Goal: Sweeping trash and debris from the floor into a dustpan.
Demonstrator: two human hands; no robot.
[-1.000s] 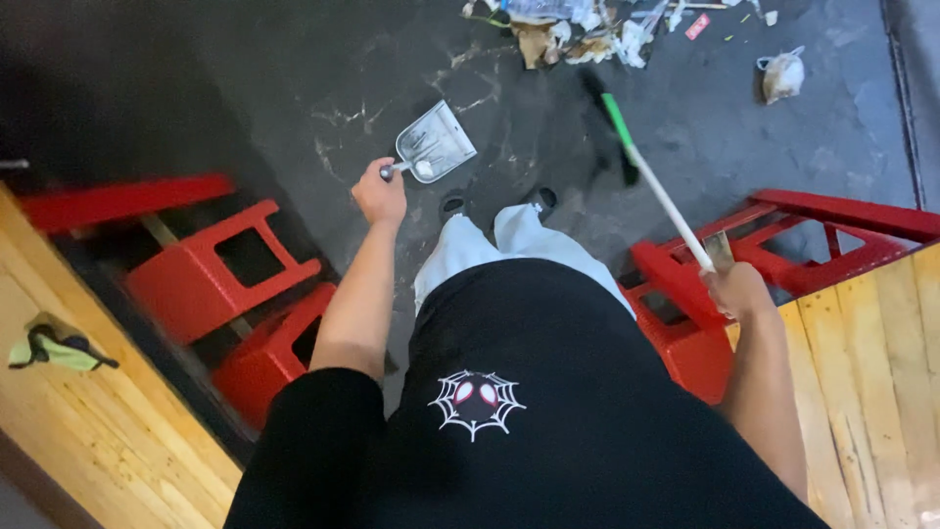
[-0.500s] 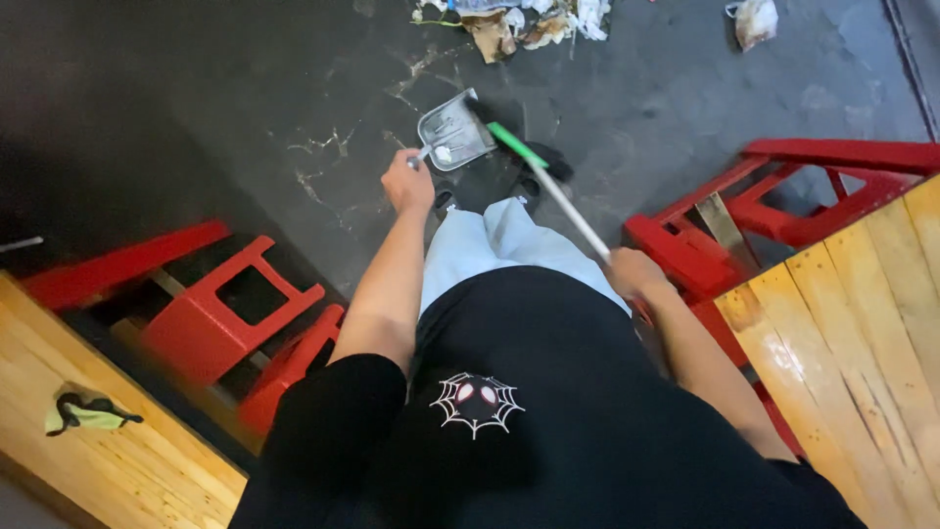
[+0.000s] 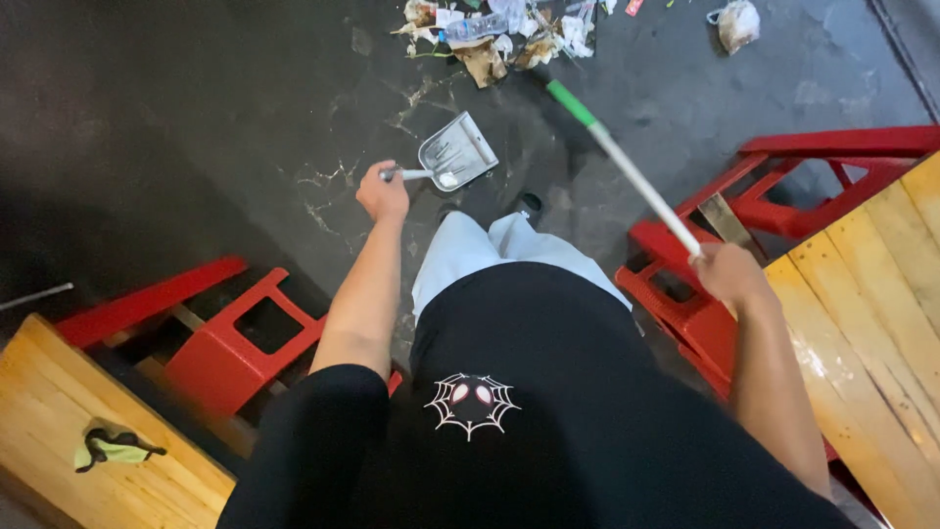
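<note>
From the head camera, the left hand is clenched around the thin handle of a flat grey metal dustpan, whose shovel-shaped pan hangs tilted just above the dark, cracked concrete floor, in front of the person's feet. The right hand is closed around a long, smooth broom handle, white with a green upper section; the stick slants away toward a heap of crumpled paper, plastic and a clear bottle at the top edge, and its brush end is lost in a dark blur beside that heap. One separate crumpled white wad lies to the right of the pile. Two red plastic stools show on the left and red stool frames on the right, their count unclear as they overlap. Two pale wooden plank tabletops appear, one at each lower corner, both cut off; a small green-and-black object, hard to identify, rests on the left one.
</note>
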